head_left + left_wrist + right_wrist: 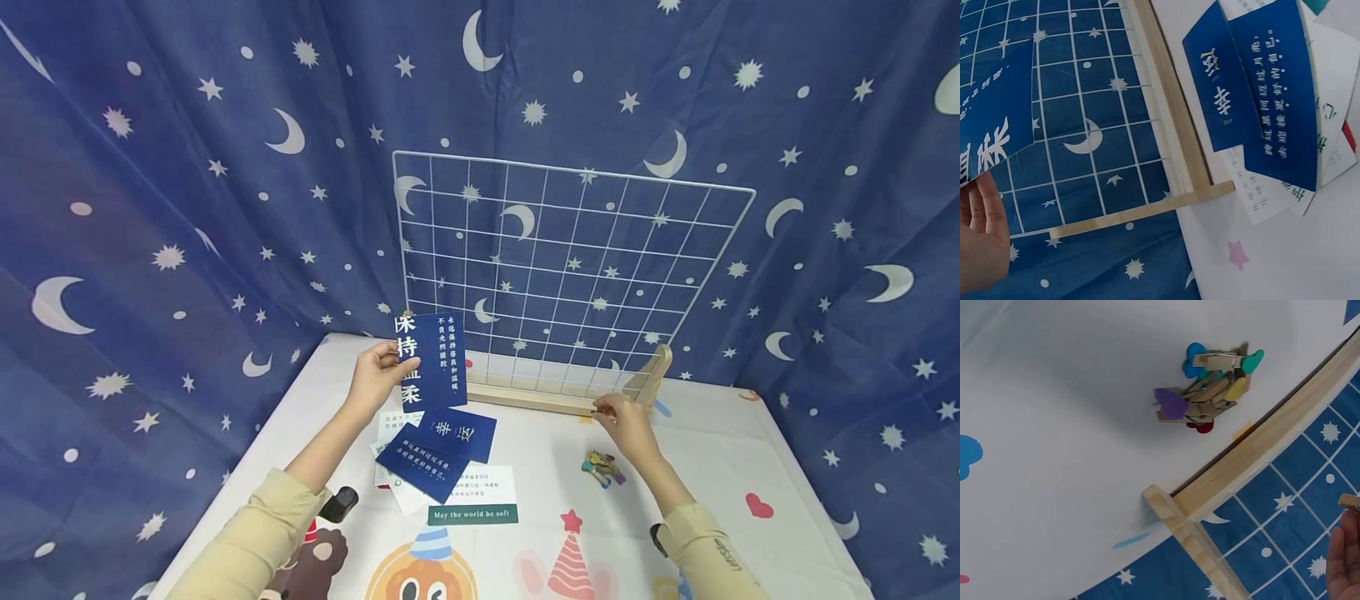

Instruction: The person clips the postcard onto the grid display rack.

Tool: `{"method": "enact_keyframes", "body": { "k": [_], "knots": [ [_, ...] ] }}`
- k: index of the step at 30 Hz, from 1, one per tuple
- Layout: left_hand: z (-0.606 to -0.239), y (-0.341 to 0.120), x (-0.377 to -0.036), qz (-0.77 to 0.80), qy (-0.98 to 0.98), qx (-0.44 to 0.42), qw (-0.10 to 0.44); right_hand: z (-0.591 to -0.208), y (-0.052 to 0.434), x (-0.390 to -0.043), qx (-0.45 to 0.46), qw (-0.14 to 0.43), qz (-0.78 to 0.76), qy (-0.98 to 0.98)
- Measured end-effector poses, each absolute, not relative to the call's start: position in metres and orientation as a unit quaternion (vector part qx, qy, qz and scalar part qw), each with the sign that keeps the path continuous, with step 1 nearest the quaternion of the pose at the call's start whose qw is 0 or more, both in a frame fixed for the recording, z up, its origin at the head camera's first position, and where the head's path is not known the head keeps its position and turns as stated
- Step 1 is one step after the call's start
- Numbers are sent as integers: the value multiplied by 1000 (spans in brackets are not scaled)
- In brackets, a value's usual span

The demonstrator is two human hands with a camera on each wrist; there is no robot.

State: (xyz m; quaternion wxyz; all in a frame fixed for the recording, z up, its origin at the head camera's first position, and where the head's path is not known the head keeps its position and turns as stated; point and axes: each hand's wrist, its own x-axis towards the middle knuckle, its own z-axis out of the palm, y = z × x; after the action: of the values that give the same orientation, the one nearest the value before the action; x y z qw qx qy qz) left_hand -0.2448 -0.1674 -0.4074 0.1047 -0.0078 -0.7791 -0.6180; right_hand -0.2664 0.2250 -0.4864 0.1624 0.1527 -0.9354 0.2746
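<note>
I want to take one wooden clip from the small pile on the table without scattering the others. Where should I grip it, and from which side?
Probably the top clip with the teal heart on the clip pile. It lies flat and uppermost, its wooden legs pointing away from the wooden frame base. Pinch those bare legs from above, on the open table side, not the heart end.

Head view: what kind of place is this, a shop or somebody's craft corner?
Probably a small craft or display corner: a star-and-moon curtain as backdrop, a white wire grid on a wooden stand, and printed cards and coloured clothespins on a cartoon tablecloth.
</note>
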Motion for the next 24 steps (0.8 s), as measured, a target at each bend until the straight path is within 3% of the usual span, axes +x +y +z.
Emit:
{"method": "enact_keyframes", "body": {
  "k": [15,24],
  "knots": [
    [-381,-167,-253,-601,-787,10,140,-456,204,-253,178,164,285,-928],
    [-362,-172,-264,-626,-765,7,153,-429,197,-254,245,174,290,-909]
  ]
}}
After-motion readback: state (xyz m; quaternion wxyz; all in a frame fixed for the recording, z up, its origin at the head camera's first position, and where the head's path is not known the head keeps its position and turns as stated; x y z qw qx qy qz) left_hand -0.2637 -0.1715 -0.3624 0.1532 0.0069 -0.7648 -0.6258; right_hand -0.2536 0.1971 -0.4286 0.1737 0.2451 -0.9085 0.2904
